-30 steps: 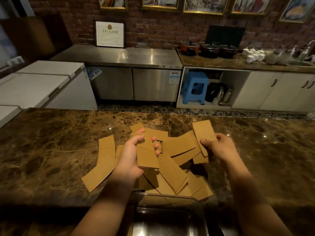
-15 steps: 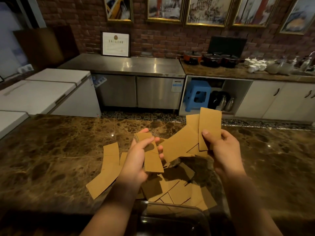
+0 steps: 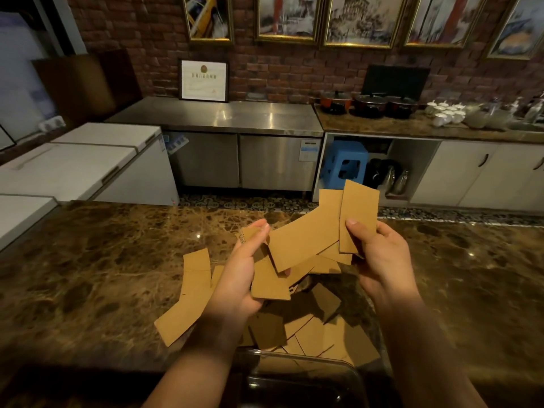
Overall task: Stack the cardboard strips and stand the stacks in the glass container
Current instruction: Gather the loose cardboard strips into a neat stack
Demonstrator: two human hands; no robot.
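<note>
Above the brown marble counter (image 3: 88,275) my left hand (image 3: 238,278) grips a small stack of tan cardboard strips (image 3: 269,282), thumb on top. My right hand (image 3: 379,260) pinches a fan of several cardboard strips (image 3: 357,213), held upright and raised. One long strip (image 3: 303,240) of that fan slants down toward my left hand. More loose strips (image 3: 188,298) lie scattered on the counter beneath both hands. The glass container (image 3: 297,378) sits at the near edge between my forearms, and I cannot see strips inside it.
White chest freezers (image 3: 73,166) stand to the left beyond the counter. A steel worktop (image 3: 223,116) and white cabinets (image 3: 485,178) line the brick wall behind, with pots (image 3: 368,104) and a blue stool (image 3: 346,163).
Both hands rose from the pile with their strips. The right hand lifted its fan higher and toward the left hand. The camera tilted up a little.
</note>
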